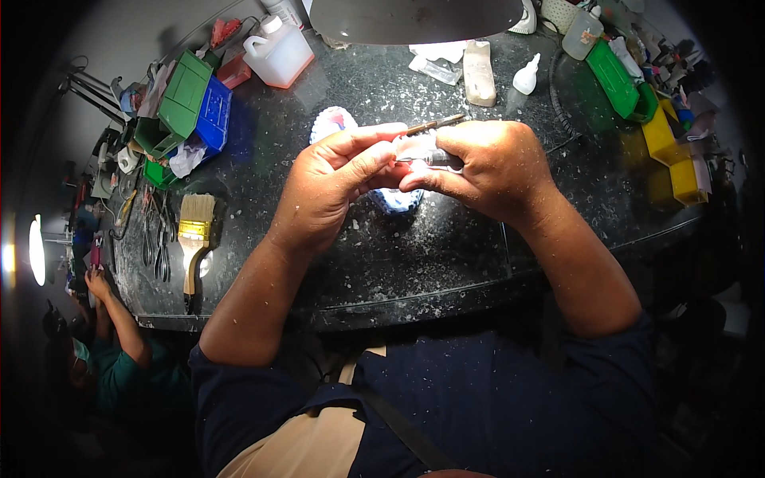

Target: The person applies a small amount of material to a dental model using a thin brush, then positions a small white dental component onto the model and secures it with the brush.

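Note:
Both of my hands meet above the middle of the dark bench. My right hand (498,163) is wrapped round a shiny metal cylinder (434,157) that looks like a rotary handpiece. In my left hand (339,167), thumb and fingers pinch a small pinkish piece (397,159); glare and fingers hide most of it. A thin brown rod (434,125) shows just beyond the fingers, and I cannot tell whether a hand holds it. Behind my left fingers lies a pink and white dental model (331,121). A blue and white model (396,201) sits below the hands, partly covered.
A lamp head (414,20) hangs at the top. Left stand a paintbrush (194,239), pliers (162,247), a green bin (187,92) and a white jug (279,54). Right are a small white bottle (527,76) and a yellow bin (687,179). Another person's arm (119,319) shows far left.

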Tool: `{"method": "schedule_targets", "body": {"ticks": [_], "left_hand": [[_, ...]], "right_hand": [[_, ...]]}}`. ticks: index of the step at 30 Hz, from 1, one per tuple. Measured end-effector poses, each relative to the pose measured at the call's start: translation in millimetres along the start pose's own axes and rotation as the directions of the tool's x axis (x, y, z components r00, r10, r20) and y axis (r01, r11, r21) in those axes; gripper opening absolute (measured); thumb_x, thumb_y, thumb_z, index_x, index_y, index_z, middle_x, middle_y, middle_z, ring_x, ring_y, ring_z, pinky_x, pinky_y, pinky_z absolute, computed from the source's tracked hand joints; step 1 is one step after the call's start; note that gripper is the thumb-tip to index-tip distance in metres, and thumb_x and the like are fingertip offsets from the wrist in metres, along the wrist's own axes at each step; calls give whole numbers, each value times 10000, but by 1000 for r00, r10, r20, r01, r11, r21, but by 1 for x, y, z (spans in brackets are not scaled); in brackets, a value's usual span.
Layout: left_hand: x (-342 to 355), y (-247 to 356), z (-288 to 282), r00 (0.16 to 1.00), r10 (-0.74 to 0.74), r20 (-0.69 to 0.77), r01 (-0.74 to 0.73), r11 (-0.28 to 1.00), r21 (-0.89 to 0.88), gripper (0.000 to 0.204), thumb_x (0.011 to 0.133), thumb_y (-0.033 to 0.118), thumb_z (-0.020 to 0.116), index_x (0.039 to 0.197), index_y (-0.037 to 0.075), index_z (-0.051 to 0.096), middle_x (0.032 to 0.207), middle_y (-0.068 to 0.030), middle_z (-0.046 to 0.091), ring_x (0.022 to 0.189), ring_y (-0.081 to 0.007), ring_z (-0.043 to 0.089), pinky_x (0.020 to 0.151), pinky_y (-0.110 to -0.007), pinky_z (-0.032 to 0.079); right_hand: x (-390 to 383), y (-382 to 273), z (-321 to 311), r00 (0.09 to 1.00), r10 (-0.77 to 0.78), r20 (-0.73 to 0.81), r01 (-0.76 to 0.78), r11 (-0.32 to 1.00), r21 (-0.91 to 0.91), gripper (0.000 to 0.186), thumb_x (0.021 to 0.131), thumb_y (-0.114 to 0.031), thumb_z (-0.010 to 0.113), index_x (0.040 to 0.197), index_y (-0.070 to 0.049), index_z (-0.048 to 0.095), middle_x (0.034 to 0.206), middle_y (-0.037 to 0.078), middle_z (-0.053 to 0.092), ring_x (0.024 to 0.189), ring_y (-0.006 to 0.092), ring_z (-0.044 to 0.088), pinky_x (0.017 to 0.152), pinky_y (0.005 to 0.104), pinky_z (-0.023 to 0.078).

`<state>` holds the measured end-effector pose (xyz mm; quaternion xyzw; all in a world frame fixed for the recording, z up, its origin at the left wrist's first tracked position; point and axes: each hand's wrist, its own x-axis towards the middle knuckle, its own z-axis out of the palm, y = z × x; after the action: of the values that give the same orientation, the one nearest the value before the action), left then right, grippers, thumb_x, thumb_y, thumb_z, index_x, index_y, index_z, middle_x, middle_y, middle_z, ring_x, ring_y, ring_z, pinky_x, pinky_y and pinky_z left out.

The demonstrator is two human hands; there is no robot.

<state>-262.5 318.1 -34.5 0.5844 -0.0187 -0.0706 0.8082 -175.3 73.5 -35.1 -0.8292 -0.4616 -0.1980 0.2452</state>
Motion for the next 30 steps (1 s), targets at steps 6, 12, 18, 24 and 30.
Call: {"method": "schedule_targets", "body": {"ticks": [6, 12, 18, 24, 30], "left_hand": [[0, 0, 1, 1000, -9, -12, 9, 1000, 2, 373, 1136, 131, 674, 1465, -43, 674, 1270, -155, 788, 1113, -211, 792, 1039, -362, 634], [0, 1, 1, 1000, -15, -13, 15, 1000, 9, 376, 1136, 135, 675, 1468, -41, 675, 1266, -150, 791, 1114, -207, 791, 1038, -360, 632], [-1, 2, 5, 1000, -6, 2, 6, 1000, -6, 378, 1145, 143, 659, 1474, -42, 673, 1241, -147, 798, 1102, -206, 793, 1040, -372, 630], [-2, 2, 2, 1000, 18, 15, -18, 1000, 5, 388, 1155, 145, 638, 1493, -43, 664, 1211, -156, 803, 1090, -214, 796, 1040, -383, 629], [-2, 1, 1, 1000, 4, 17, -4, 1000, 8, 393, 1154, 156, 643, 1494, -38, 668, 1212, -150, 802, 1089, -206, 792, 1035, -377, 627]], "right_hand": [[1, -1, -2, 1000, 4, 11, -4, 1000, 3, 634, 910, -721, 778, 798, -97, 755, 765, 95, 743, 685, 316, 757, 621, 418, 597], [1, -2, -5, 999, 11, 36, -10, 1000, -27, 624, 900, -734, 780, 893, -111, 815, 788, 89, 762, 698, 313, 764, 627, 417, 600], [0, 2, -3, 998, 13, 65, -12, 1000, -13, 644, 891, -751, 780, 967, -113, 831, 798, 93, 775, 713, 308, 775, 639, 404, 608], [4, 0, -10, 999, 15, 47, -15, 1000, -3, 666, 883, -762, 783, 887, -96, 802, 771, 92, 754, 698, 313, 765, 637, 408, 601], [1, 2, -3, 999, 19, 36, -20, 999, 28, 687, 882, -769, 778, 806, -87, 763, 763, 93, 738, 690, 316, 757, 635, 420, 599]]}}
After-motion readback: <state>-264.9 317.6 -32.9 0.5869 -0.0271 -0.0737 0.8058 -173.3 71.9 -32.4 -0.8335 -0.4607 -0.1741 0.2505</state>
